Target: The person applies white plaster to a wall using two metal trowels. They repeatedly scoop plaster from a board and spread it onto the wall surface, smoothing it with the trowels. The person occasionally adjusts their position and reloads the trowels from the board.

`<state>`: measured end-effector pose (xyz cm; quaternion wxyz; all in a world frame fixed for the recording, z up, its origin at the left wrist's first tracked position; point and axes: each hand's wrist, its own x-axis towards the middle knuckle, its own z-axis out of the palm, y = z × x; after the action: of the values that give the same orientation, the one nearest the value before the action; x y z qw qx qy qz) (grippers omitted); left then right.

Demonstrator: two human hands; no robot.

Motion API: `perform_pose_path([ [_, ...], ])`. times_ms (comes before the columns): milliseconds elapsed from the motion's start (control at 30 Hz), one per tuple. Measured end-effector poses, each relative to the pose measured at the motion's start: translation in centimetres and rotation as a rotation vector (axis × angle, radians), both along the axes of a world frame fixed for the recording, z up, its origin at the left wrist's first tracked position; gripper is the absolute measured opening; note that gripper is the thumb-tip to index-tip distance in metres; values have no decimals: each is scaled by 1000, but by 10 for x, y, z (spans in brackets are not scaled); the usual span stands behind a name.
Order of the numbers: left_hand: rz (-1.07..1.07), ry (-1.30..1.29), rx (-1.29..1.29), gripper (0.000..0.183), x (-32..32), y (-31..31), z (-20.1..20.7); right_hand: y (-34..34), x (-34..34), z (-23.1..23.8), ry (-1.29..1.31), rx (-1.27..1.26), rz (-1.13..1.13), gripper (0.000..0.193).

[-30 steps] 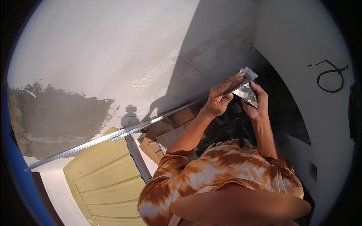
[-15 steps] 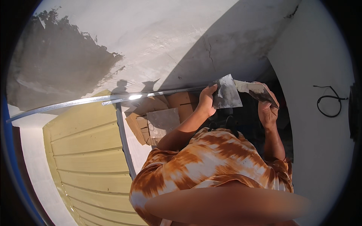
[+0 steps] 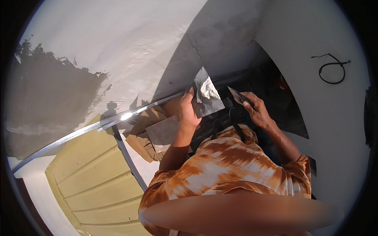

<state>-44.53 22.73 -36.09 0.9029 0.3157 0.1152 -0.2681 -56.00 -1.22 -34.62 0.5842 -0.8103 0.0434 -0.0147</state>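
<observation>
Near the middle of the frame, the person's left hand [image 3: 189,110] has its grip closed on a flat metal plate [image 3: 211,107], held at its left edge and tilted, with a lump of white paste [image 3: 208,89] sitting on it. Just to the right, the right hand [image 3: 258,111] pinches a pointed scraper [image 3: 235,95] in a narrow grip, its tip aimed toward the plate but apart from it. I see a shiny metal strip [image 3: 126,116] slanting from the lower left up to the centre, cardboard [image 3: 141,148] just below it, and a yellow ribbed panel [image 3: 98,177] at lower left. A grey patch [image 3: 51,90] darkens the pale wall [image 3: 118,39] at left, and a black cable [image 3: 331,83] loops at upper right.
</observation>
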Motion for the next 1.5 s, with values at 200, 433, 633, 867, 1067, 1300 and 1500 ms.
perform_pose_path([
  [200, 145, -1110, 169, 35, -3, -45, 0, 12, 9, -13, 341, 1618, -303, 27],
  [433, -313, -1937, 833, 31, 41, -83, 18, -51, 27, 19, 141, 1735, -503, 31],
  [633, -114, -1662, 972, 36, 202, -129, 135, -166, 76, 8, -345, 1337, -515, 37],
  [867, 183, -1987, 978, 49, 394, -234, 326, -320, 234, -54, -218, 768, -753, 38],
  [1067, 444, -2434, 1142, 48, 435, -263, 304, -443, 396, -42, -269, -247, -1182, 41],
  [1300, 456, -2470, 1215, 45, 426, -267, 303, -509, 508, -12, -409, -510, -1279, 39],
  [1500, 444, -2407, 1251, 47, 417, -271, 300, -490, 487, -23, -320, -495, -1045, 37],
])
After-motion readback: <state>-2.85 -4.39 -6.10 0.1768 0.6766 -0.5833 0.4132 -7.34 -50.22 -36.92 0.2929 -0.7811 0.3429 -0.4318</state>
